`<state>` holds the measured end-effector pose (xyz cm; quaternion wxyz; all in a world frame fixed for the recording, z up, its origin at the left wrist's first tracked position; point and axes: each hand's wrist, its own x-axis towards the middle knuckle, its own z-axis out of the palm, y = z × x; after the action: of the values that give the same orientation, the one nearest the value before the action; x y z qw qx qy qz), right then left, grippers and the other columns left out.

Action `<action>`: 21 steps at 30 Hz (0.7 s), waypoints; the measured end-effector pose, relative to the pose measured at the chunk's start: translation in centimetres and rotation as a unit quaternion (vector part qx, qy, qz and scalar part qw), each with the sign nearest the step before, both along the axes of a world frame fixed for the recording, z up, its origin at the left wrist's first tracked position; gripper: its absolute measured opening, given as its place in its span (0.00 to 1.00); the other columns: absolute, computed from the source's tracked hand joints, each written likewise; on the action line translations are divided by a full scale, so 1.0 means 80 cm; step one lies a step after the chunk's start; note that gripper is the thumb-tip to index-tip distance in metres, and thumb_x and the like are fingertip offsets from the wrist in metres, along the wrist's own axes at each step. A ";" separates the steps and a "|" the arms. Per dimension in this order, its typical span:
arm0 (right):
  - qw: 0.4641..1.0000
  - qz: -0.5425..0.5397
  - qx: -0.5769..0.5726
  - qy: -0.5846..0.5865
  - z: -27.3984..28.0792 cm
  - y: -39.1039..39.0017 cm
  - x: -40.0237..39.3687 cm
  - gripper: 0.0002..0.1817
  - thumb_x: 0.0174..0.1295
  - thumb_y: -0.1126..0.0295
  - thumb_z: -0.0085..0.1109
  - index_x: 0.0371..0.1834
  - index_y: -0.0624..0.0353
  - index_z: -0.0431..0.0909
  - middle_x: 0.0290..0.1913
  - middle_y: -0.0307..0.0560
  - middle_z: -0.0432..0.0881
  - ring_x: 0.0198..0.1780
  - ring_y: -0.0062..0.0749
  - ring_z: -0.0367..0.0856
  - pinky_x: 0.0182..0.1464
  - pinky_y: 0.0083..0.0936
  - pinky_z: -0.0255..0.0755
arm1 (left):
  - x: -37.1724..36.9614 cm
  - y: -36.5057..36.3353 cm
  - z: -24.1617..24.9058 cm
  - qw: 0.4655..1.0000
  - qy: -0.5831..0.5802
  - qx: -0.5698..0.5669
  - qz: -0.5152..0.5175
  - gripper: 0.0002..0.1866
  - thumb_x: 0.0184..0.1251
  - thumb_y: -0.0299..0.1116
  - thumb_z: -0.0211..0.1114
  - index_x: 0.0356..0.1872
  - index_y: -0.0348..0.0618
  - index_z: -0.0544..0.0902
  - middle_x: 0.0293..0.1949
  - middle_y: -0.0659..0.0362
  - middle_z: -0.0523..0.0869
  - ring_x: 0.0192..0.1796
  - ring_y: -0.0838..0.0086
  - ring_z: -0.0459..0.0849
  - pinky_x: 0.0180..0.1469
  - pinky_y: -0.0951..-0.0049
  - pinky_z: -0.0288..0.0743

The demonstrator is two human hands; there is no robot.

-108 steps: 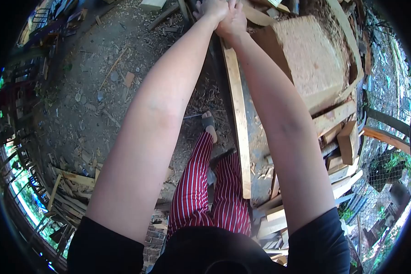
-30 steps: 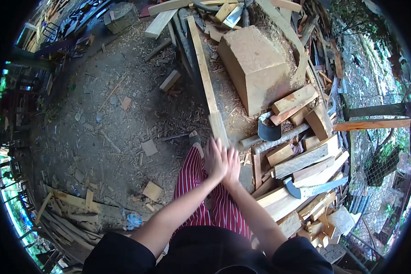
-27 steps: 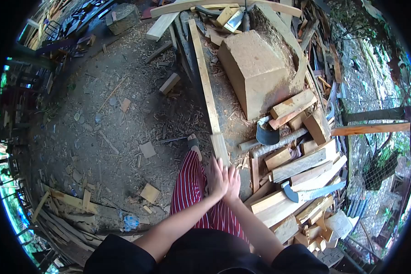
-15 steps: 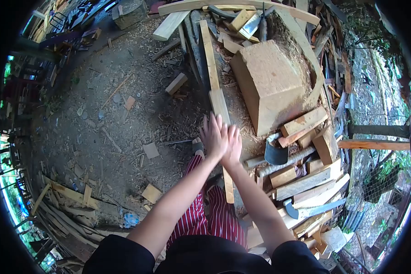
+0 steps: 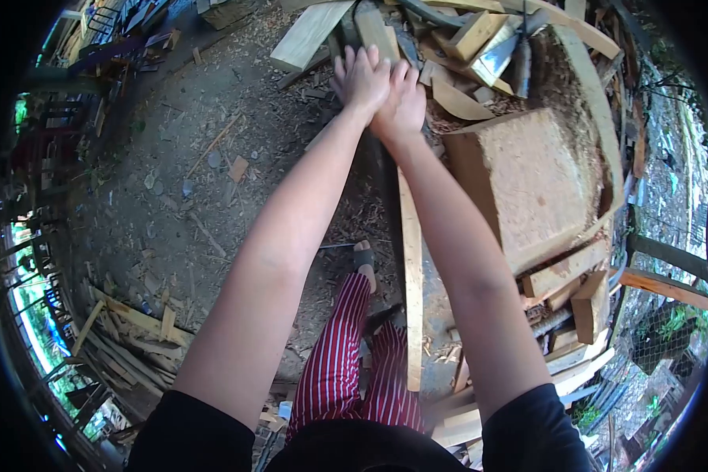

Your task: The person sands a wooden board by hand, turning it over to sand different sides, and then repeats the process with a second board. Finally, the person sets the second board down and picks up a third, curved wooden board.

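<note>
My left hand (image 5: 362, 85) and my right hand (image 5: 401, 102) are side by side and touching, stretched far forward. Both are closed over a pale wooden block (image 5: 376, 31), whose far end shows beyond my fingers; its near part is hidden under them. A long, narrow wooden strip (image 5: 411, 291) runs from near my legs up toward my hands, and my right forearm passes beside it. How the block meets the strip is hidden by my hands.
A large wooden block (image 5: 535, 181) stands to the right, with cut pieces (image 5: 566, 267) below it. A pale board (image 5: 311, 35) lies at the upper left of my hands. Wood shavings cover the ground (image 5: 181, 220). My sandalled foot (image 5: 364, 263) is near the strip.
Both hands have moved forward, away from my body, along the strip together with the wooden block. My arms are now stretched out, and the view has shifted.
</note>
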<state>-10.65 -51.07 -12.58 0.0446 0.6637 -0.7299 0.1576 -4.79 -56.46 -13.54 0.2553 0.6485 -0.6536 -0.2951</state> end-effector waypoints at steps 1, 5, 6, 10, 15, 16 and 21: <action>1.000 -0.005 -0.012 -0.016 -0.001 -0.019 0.001 0.30 0.60 0.58 0.53 0.67 0.45 0.61 0.48 0.50 0.72 0.51 0.44 0.71 0.43 0.35 0.71 | 0.001 -0.021 -0.002 1.000 -0.007 -0.008 -0.002 0.32 0.66 0.52 0.54 0.67 0.45 0.67 0.75 0.49 0.54 0.77 0.50 0.45 0.73 0.39 0.36; 0.999 -0.014 -0.027 -0.040 -0.016 -0.076 0.000 0.24 0.57 0.59 0.56 0.56 0.57 0.70 0.51 0.53 0.72 0.54 0.47 0.72 0.47 0.38 0.74 | 0.008 -0.096 -0.015 0.997 -0.037 -0.027 -0.058 0.30 0.64 0.50 0.56 0.64 0.46 0.70 0.70 0.51 0.64 0.74 0.48 0.52 0.72 0.42 0.43; 0.998 -0.006 -0.021 -0.056 -0.014 -0.083 -0.004 0.25 0.55 0.60 0.59 0.54 0.59 0.70 0.51 0.56 0.71 0.54 0.51 0.73 0.46 0.39 0.77 | -0.007 -0.114 -0.029 0.985 -0.096 -0.133 -0.053 0.22 0.68 0.45 0.50 0.55 0.41 0.74 0.59 0.45 0.76 0.66 0.56 0.68 0.70 0.53 0.52; 0.999 -0.006 0.053 0.000 -0.004 -0.083 -0.014 0.26 0.58 0.63 0.55 0.61 0.58 0.67 0.58 0.56 0.69 0.60 0.48 0.67 0.58 0.32 0.70 | -0.023 -0.094 -0.011 0.994 -0.083 -0.063 -0.015 0.25 0.67 0.45 0.50 0.59 0.40 0.72 0.63 0.45 0.72 0.70 0.57 0.64 0.73 0.54 0.49; 0.998 -0.002 0.049 -0.037 -0.014 -0.006 -0.018 0.25 0.58 0.62 0.56 0.58 0.59 0.69 0.54 0.55 0.70 0.57 0.48 0.69 0.53 0.36 0.72 | -0.029 -0.045 -0.066 0.988 -0.078 -0.126 -0.049 0.29 0.68 0.46 0.49 0.65 0.39 0.68 0.69 0.44 0.66 0.72 0.59 0.62 0.74 0.56 0.46; 0.995 0.004 -0.005 -0.100 -0.024 0.013 -0.019 0.24 0.57 0.60 0.57 0.55 0.59 0.71 0.50 0.54 0.72 0.54 0.48 0.71 0.49 0.39 0.73 | -0.026 -0.008 -0.034 0.993 -0.057 -0.068 -0.073 0.30 0.68 0.46 0.49 0.66 0.39 0.67 0.69 0.45 0.66 0.72 0.59 0.61 0.75 0.56 0.45; 0.991 -0.033 0.059 -0.112 -0.004 0.148 -0.004 0.24 0.55 0.63 0.59 0.55 0.58 0.70 0.46 0.54 0.70 0.53 0.47 0.72 0.46 0.38 0.74 | -0.012 0.148 -0.003 0.999 0.001 0.049 -0.021 0.37 0.68 0.50 0.53 0.74 0.46 0.55 0.74 0.53 0.58 0.77 0.52 0.48 0.73 0.38 0.38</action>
<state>-10.93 -39.19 -12.91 -0.0715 0.6189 -0.7596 0.1865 -5.76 -44.64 -13.79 0.2177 0.6457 -0.6520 -0.3325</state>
